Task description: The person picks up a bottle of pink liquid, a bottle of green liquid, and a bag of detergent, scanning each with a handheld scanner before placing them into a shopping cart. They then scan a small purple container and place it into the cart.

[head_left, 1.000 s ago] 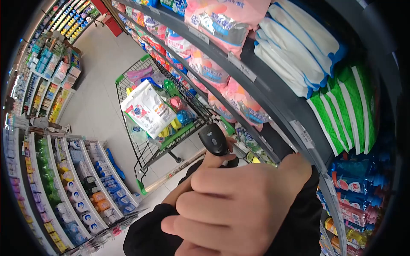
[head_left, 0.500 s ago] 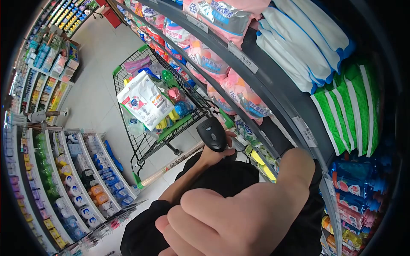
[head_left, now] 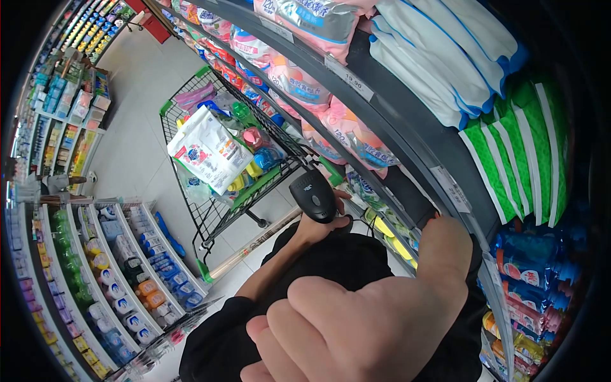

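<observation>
My left hand (head_left: 313, 230) is wrapped round a black handheld barcode scanner (head_left: 313, 196), close to the handle of a shopping cart (head_left: 216, 237). Inside the cart lies a white printed bag (head_left: 211, 149) on top of several coloured bottles and packs. Very near the camera, my right hand (head_left: 363, 325) is bent in with its fingers curled closed. Its palm faces away, so whatever it may hold is hidden. My right forearm runs up beside the shelf edge.
Shelves on the right carry pink bags (head_left: 359, 134), white-and-blue packs (head_left: 420, 70), green-striped packs (head_left: 519, 153) and blue bottles (head_left: 528, 254). Price tags (head_left: 349, 77) line the shelf edge. Bottle shelves (head_left: 114, 267) stand left, across the tiled aisle (head_left: 130, 121).
My right hand has shifted slightly right and down in the view. The cart and shelves sit slightly farther left. My left hand keeps hold of the barcode scanner.
</observation>
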Demonstrator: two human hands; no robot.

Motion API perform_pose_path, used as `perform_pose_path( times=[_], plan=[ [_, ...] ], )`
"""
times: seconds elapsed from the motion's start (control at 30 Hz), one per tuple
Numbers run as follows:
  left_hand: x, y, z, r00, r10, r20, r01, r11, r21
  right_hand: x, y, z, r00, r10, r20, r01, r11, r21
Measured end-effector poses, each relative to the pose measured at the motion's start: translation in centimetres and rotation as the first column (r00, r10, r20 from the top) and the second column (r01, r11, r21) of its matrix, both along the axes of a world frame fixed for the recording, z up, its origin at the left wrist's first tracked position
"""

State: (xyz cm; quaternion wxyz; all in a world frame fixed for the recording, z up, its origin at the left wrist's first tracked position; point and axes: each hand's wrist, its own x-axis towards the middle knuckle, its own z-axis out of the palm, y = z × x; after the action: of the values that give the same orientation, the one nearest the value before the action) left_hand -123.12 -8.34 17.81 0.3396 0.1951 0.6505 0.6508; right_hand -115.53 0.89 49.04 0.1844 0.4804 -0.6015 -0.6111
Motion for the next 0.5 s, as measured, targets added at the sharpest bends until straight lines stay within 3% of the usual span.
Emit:
perform_pose_path(
  times=[0.1,0.13,0.17,0.2,0.23,0.3,0.43,0.5],
  plan=[
    [-0.1,0.0,0.1,1.0,-0.005,-0.021,0.005,1.0,0.018,0.5,-0.6,-0.3,0.962,0.039,-0.269,0.059,0.936,0.347],
    [-0.1,0.0,0.2,1.0,-0.005,-0.021,0.006,1.0,0.018,0.0,-0.8,-0.5,0.963,0.039,-0.268,0.059,0.936,0.346],
    [-0.1,-0.1,0.2,1.0,-0.005,-0.02,0.005,1.0,0.009,-0.6,-0.8,-0.9,0.985,-0.079,0.155,0.116,0.964,-0.241],
    [0.0,-0.1,0.2,1.0,-0.004,-0.02,0.004,1.0,-0.001,-1.3,-0.7,-1.2,0.838,0.072,0.54,0.374,0.645,-0.666],
    [0.0,-0.1,0.2,1.0,-0.005,-0.019,0.005,1.0,-0.001,-2.2,-0.1,-1.2,0.838,0.072,0.541,0.374,0.645,-0.666],
    [0.0,-0.1,0.3,1.0,-0.01,-0.015,0.009,1.0,-0.022,-3.6,1.1,-1.4,0.817,0.38,0.433,0.147,0.589,-0.794],
    [0.0,-0.3,0.3,1.0,-0.014,0.023,0.015,0.999,-0.047,-2.0,-0.7,-1.3,0.865,0.292,0.408,0.173,0.59,-0.788],
    [0.2,-0.3,-0.4,0.997,-0.015,0.076,0.016,1.0,-0.015,-0.4,-4.0,0.7,0.654,0.018,0.756,0.626,0.549,-0.554]
  ],
)
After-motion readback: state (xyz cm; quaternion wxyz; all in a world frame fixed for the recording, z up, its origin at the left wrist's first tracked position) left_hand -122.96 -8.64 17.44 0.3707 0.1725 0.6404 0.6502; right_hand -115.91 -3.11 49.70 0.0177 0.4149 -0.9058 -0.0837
